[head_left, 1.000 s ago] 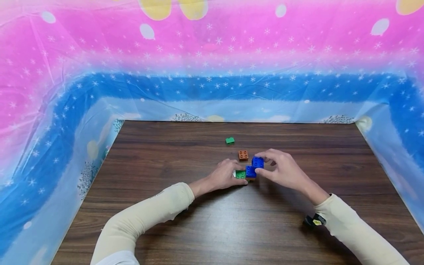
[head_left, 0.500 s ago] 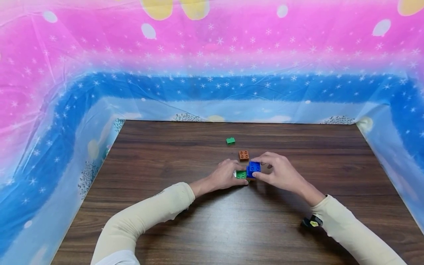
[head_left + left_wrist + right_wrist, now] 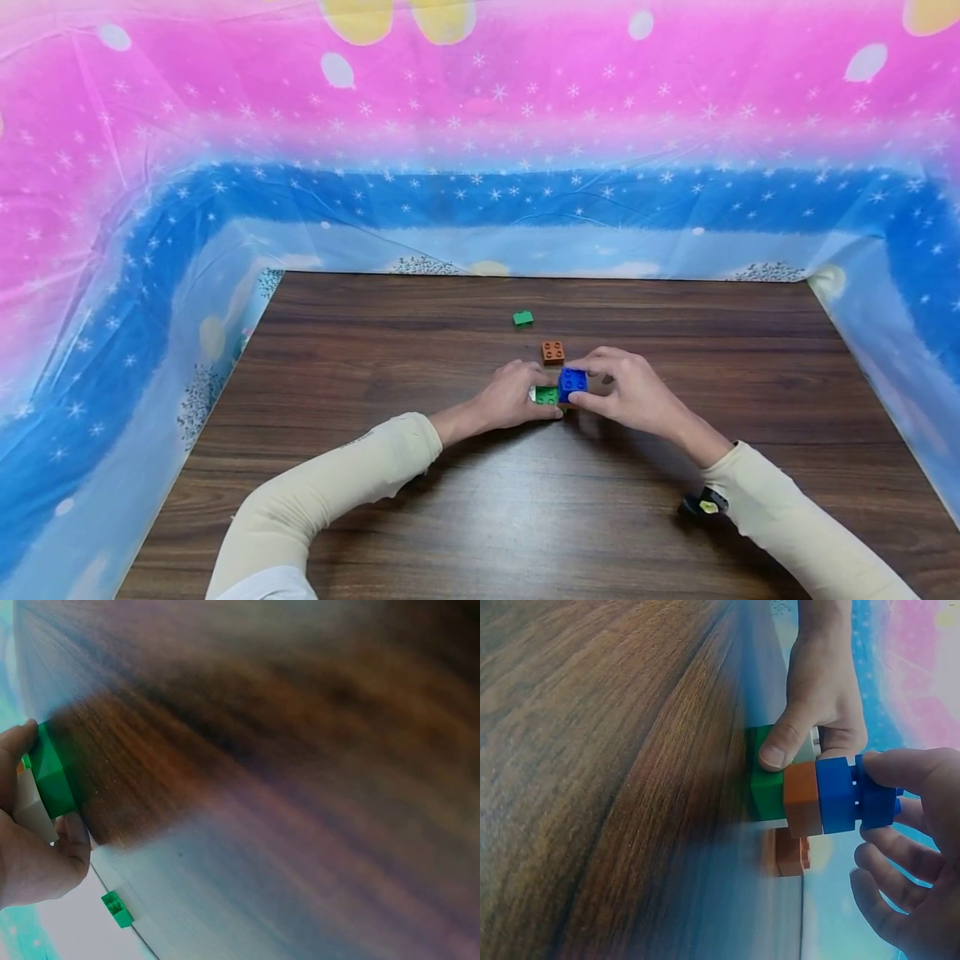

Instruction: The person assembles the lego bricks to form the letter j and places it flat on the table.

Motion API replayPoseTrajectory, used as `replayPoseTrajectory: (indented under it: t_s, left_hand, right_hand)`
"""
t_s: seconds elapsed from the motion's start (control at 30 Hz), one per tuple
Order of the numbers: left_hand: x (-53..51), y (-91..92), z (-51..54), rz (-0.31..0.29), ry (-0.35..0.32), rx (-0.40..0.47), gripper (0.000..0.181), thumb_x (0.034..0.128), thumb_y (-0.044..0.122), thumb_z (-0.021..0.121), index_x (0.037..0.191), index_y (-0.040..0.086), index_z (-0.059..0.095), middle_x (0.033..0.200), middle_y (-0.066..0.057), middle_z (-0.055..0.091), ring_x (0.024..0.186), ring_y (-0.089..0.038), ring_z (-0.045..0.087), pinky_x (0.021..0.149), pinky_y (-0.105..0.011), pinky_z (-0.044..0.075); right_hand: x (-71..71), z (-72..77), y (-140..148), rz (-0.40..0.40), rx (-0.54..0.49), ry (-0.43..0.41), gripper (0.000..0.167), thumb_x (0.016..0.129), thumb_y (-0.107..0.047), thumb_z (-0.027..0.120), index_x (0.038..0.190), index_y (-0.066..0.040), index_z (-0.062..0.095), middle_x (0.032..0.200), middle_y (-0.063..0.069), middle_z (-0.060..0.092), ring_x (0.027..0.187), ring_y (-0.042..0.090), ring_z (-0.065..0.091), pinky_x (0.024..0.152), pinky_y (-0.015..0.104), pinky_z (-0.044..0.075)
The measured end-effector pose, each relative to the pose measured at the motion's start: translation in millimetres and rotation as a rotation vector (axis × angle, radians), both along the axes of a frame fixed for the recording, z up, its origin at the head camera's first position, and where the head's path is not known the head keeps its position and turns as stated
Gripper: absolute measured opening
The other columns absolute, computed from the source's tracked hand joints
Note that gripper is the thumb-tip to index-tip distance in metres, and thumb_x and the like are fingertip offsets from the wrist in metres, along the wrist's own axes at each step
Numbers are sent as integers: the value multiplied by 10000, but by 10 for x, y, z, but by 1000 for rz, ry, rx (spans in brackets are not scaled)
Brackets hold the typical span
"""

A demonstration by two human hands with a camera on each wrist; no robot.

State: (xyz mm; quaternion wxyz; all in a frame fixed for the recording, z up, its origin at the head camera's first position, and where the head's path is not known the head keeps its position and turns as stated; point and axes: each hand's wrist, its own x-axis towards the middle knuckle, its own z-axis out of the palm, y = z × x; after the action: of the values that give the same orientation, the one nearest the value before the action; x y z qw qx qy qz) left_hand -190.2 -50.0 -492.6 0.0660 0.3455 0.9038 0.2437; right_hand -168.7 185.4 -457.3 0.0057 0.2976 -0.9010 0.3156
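My left hand [image 3: 513,394] grips a green toy brick [image 3: 765,795] at the base of a stack, thumb on its near side. A white brick [image 3: 34,811] sits on the green one, close by that hand's palm. Also on the green brick is an orange brick [image 3: 801,799], topped by a blue brick [image 3: 835,796]. Right above, my right hand [image 3: 637,392] pinches a second blue brick [image 3: 877,799] between thumb and fingers. In the right wrist view, studs of the lower blue brick show in a narrow gap between the two blues.
Behind the stack lies a loose orange-brown brick [image 3: 552,352] with its studs up. Farther back is a small green brick [image 3: 522,319]. The wooden table [image 3: 375,325] is bordered by a patterned cloth [image 3: 480,196] at the back and sides.
My right hand has moved left with its blue brick, from off to the side and behind to right over the lower blue brick. My left hand keeps its grip on the base.
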Motion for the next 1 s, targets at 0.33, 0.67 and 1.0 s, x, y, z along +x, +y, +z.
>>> replayPoseTrajectory:
  t_s: [0.33, 0.67, 1.0]
  left_hand:
    - [6, -2, -11, 2, -6, 1, 504, 904, 409, 783, 1316, 128, 708, 1125, -1, 737, 872, -105, 578, 712, -256, 399]
    - [3, 2, -15, -4, 2, -1, 496, 900, 410, 787, 1301, 126, 719, 1120, -7, 738, 864, -102, 579, 711, -254, 407]
    - [-1, -4, -1, 2, 0, 4, 509, 898, 411, 788, 1314, 127, 710, 1125, -7, 734, 853, -106, 562, 713, -259, 396]
  right_hand:
    - [7, 2, -15, 2, -13, -12, 387, 891, -305, 817, 1245, -168, 744, 1069, -18, 669, 844, 149, 674, 665, 249, 547]
    - [-29, 21, -12, 12, 7, -24, 401, 880, -297, 826, 1250, -164, 745, 1083, -26, 692, 889, 122, 667, 737, 328, 579]
    - [-50, 58, -33, 22, 48, -2, 407, 876, -309, 828, 1248, -164, 750, 1076, -37, 703, 892, 154, 646, 717, 334, 527]
